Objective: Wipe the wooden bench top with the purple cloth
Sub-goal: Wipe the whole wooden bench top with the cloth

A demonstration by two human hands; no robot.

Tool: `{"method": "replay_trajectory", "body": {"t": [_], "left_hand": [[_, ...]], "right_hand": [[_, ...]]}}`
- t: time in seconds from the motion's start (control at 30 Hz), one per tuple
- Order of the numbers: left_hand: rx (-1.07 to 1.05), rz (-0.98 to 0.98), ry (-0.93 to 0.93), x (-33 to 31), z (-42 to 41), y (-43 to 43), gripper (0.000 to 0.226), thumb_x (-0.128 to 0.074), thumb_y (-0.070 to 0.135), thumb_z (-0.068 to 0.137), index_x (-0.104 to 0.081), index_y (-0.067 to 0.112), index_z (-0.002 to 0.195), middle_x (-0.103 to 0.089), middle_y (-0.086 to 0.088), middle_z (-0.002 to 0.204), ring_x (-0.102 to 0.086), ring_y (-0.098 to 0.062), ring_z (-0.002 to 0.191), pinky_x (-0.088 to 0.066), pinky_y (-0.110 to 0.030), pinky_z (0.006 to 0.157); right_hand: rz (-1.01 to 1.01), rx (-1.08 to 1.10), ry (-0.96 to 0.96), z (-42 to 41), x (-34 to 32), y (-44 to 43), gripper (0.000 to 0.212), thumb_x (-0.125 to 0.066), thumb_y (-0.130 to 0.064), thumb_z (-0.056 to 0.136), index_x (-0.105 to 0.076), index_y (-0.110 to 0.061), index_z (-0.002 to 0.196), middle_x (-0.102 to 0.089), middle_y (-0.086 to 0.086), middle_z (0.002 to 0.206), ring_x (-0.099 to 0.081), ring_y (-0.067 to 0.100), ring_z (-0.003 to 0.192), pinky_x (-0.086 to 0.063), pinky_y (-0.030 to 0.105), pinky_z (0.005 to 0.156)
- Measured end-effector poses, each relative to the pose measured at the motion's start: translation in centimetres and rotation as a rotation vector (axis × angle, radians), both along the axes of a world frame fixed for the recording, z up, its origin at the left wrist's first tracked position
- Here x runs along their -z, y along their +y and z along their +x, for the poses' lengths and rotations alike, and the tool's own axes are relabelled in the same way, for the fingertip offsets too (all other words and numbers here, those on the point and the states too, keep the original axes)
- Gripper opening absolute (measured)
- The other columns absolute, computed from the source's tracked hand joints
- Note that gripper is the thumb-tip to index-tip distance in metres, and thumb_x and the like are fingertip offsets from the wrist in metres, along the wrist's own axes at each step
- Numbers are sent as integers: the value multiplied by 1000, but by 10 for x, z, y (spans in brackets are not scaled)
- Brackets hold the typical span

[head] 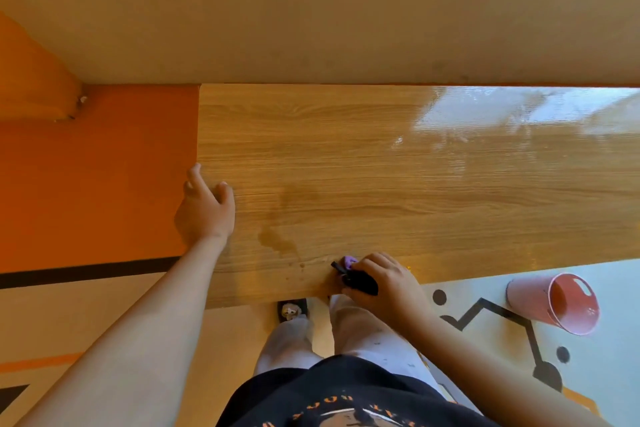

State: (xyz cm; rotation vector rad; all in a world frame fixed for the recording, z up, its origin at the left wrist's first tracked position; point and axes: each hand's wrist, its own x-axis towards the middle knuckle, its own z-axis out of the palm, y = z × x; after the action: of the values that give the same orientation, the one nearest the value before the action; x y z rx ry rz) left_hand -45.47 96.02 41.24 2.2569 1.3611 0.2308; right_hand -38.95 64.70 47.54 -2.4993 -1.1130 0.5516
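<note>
Directly below the camera: wooden bench top (pixel 398 184), running from left of centre out past the right edge of the frame, far side against a beige wall (pixel 311 10).

Right hand (pixel 384 279), lower centre, sits on the bench's near edge. Fingers are curled tight round the purple cloth (pixel 349 262). Only a small purple tuft shows past the fingertips, toward the left. A dark object (pixel 360 282) is in the same grip, under the fingers; cannot tell what it is.

Left hand (pixel 204 204), centre left, rests on the bench's left end. Fingers loose and spread, holding nothing; thumb lies on the wood, and the outer fingers reach over the end.

Dark damp-looking smear (pixel 277 239) on the wood between the two hands, nearer the front edge. Bright glare (pixel 502 114) on the surface at upper right.

Orange panel (pixel 97 177) fills centre left, beside the bench end. Pink-red cup (pixel 554 302) lies on its side on the pale floor (pixel 606 288) at lower right, mouth toward the lower right, well apart from the right hand. Black zigzag line and dots are painted on that floor.

Bottom centre: person's dark shirt with orange lettering, pale trouser legs, one foot just under the bench edge.
</note>
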Motion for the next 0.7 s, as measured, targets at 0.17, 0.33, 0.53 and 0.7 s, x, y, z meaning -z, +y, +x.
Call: {"method": "replay_trajectory", "body": {"t": [0.17, 0.33, 0.53, 0.7], "left_hand": [[18, -14, 0, -2, -2, 1, 51, -38, 41, 98, -24, 21, 142, -52, -15, 130, -51, -20, 52, -40, -28, 45], [14, -144, -116, -5, -10, 4, 54, -47, 37, 97, -25, 22, 144, -56, -12, 127, -55, -21, 69, -35, -27, 49], [32, -165, -83, -4, -61, -14, 52, -43, 38, 100, -26, 18, 145, -60, -12, 118, -56, -24, 77, -41, -32, 58], [20, -186, 24, 8, -86, -37, 51, -32, 45, 101, -33, 12, 139, -63, -18, 112, -61, -39, 89, -47, -39, 63]], "right_hand": [[-43, 103, -48, 3, 3, 21, 28, -61, -45, 86, -59, -17, 87, -62, -4, 88, -57, 13, 83, -48, 28, 63], [-8, 238, -94, 29, 9, 17, 25, -60, -38, 89, -54, -15, 83, -56, -4, 84, -47, 10, 74, -35, 22, 58], [-64, 677, -175, 67, 13, -26, 31, -53, -39, 92, -44, -14, 76, -56, 2, 78, -49, 21, 64, -29, 28, 48], [-59, 704, -137, 35, 16, -22, 30, -55, -35, 92, -40, -17, 74, -54, 3, 76, -46, 18, 61, -25, 25, 46]]}}
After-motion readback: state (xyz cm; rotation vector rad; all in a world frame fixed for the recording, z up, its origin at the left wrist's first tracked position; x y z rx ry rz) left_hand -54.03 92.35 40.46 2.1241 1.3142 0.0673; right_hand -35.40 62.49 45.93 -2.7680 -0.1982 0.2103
